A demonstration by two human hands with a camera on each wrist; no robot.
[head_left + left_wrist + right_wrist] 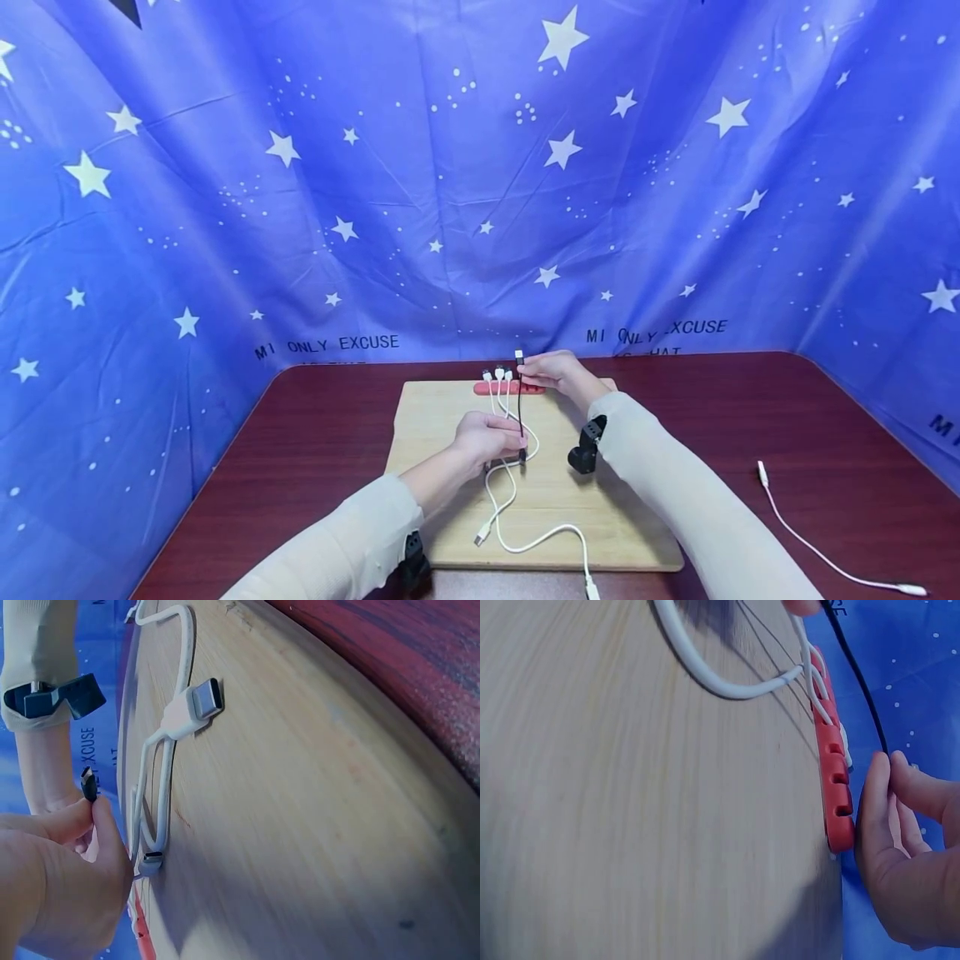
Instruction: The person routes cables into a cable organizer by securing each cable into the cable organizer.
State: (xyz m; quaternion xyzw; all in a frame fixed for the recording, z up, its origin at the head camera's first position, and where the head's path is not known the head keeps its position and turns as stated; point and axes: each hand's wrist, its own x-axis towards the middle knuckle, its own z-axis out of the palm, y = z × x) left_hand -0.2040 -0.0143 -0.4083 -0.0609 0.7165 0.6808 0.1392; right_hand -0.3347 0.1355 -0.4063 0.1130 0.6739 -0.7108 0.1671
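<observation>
A black USB cable point(521, 404) is stretched between my two hands over the far part of a wooden board point(600, 525). My right hand point(557, 369) pinches it just below its upper plug, beside the red cable holder point(831, 776). Lower down, my left hand point(486, 437) pinches the other end between thumb and finger; in the left wrist view the small black connector point(89, 784) pokes out past the fingertips. The red holder lies along the board's far edge. White cables point(814, 682) sit in some of its slots, and several slots nearer my right hand hold nothing.
White cable ends lie loosely across the board, one with a USB-C plug point(196, 707). Another white cable point(813, 537) rests on the dark red table point(720, 417) at the right. A blue star-patterned curtain point(465, 183) hangs behind.
</observation>
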